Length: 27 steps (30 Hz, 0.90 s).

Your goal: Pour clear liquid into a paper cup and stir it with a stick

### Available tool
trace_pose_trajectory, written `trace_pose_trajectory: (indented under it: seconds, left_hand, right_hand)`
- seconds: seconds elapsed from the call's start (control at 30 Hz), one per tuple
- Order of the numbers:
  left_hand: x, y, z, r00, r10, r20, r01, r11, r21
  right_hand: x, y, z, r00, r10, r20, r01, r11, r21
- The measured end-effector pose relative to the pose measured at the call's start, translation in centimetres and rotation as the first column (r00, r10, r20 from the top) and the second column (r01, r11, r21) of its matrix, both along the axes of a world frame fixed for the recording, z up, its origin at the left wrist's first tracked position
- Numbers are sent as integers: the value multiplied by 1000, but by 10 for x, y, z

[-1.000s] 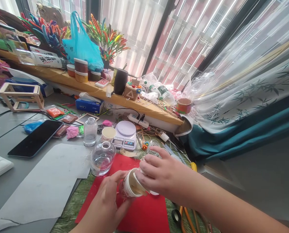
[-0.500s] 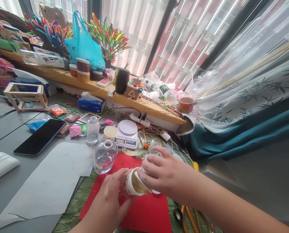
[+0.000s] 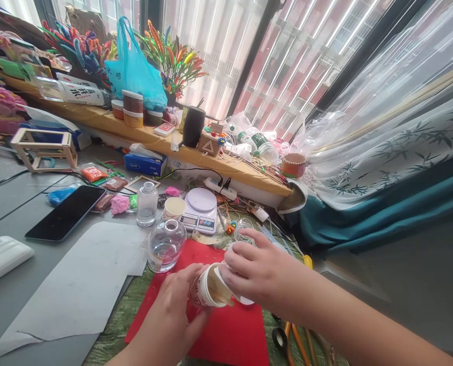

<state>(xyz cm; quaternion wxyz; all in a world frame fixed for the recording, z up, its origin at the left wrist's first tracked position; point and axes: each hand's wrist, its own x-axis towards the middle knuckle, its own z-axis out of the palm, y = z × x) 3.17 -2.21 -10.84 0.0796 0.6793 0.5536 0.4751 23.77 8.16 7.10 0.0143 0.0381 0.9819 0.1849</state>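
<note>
My left hand (image 3: 176,300) is wrapped round a white paper cup (image 3: 203,290) with printed marks, tipped on its side with its mouth to the right. A pale brown strip, perhaps a wooden stick, shows inside the cup at its lower rim. At the cup's mouth, my right hand (image 3: 249,269) has its fingers curled on something white, mostly hidden by the hand. Beneath both hands lies a red sheet (image 3: 234,335). Just beyond stand a round glass bottle (image 3: 166,246) with clear liquid, a narrower glass bottle (image 3: 147,203) and a second paper cup (image 3: 174,208).
A kitchen scale (image 3: 199,211) sits behind the cups. To the left are white paper (image 3: 82,279) and a black phone (image 3: 66,212). Scissors (image 3: 287,338) lie at lower right. A power strip (image 3: 221,188) and a crowded ledge (image 3: 226,165) run along the back.
Both hands keep nearly the same hold at the cup's mouth. The pale strip now shows more clearly at the rim. The whole view has shifted very slightly.
</note>
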Motion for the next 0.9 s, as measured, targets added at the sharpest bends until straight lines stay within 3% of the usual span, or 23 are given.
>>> trace_pose_trajectory:
  seconds: [0.9]
  left_hand:
    - [2, 0, 5, 999, 0, 39, 1, 1000, -24]
  right_hand:
    - [0, 3, -1, 998, -16, 63, 14, 1000, 21]
